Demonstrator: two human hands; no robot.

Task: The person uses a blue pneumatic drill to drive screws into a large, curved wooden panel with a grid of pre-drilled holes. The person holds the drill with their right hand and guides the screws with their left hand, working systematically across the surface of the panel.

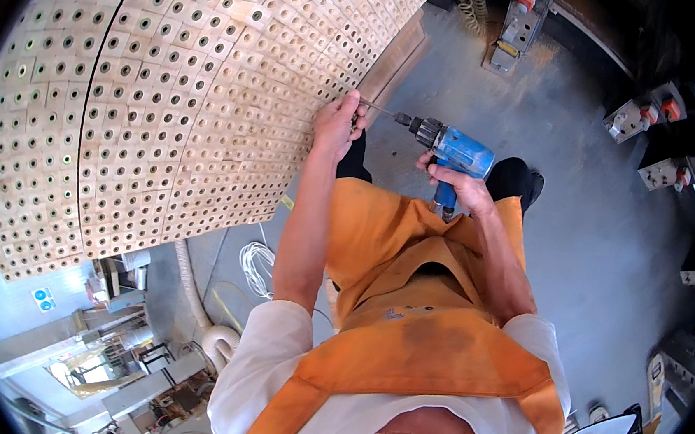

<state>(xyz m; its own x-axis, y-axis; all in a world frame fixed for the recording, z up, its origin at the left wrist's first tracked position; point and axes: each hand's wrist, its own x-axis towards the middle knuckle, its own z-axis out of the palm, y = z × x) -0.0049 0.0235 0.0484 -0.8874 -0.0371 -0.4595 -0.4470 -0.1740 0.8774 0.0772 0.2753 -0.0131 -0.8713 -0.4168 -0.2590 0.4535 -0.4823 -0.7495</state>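
A large curved wall of pale wooden blocks point(160, 93), each with a round hole, fills the upper left. My left hand point(337, 123) rests on its edge blocks and pinches the thin drill bit point(377, 109) near its tip. My right hand point(458, 185) grips the handle of a blue power drill point(452, 150), which points left toward the blocks. An orange apron point(414, 305) over a white shirt covers my front below.
Grey concrete floor point(577, 237) spreads to the right. Metal brackets with red parts point(646, 115) lie at the upper right. A coiled white cable point(258, 265) and a pale hose point(192, 294) lie below the block wall. Workshop clutter sits at the lower left.
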